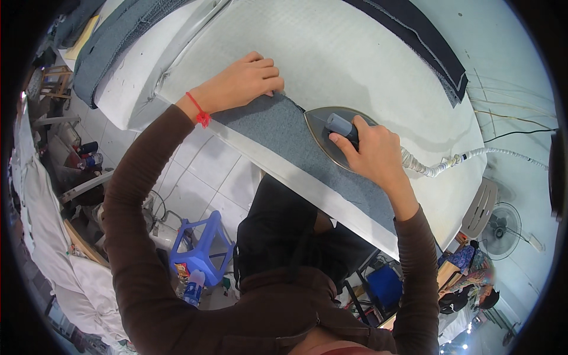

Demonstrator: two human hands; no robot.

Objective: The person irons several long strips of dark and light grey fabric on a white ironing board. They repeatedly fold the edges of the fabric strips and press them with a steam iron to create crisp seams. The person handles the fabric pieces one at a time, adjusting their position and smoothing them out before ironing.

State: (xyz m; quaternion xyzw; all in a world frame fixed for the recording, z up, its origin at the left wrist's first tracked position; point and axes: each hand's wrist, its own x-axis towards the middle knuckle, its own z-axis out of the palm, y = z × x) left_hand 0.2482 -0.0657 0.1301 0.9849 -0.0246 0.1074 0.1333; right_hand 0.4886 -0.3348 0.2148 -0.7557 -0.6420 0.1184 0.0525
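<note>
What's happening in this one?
A person's right hand grips the handle of an iron, which sits on blue-grey fabric along the near edge of a white-covered table. The left hand is at the fabric's far edge, left of the iron, fingers curled; whether it pinches the cloth is unclear.

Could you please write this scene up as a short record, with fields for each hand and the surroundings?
Left hand: fingers curled at the far edge of a blue-grey woven cloth piece; grip unclear
Right hand: closed around the handle of a dark grey, pointed iron
Iron position: across the cloth's far edge
Surface: broad white fabric-covered board
Board's far right: dark cloth pieces
Floor: blue plastic stool
Right wall: round grey fan
</note>
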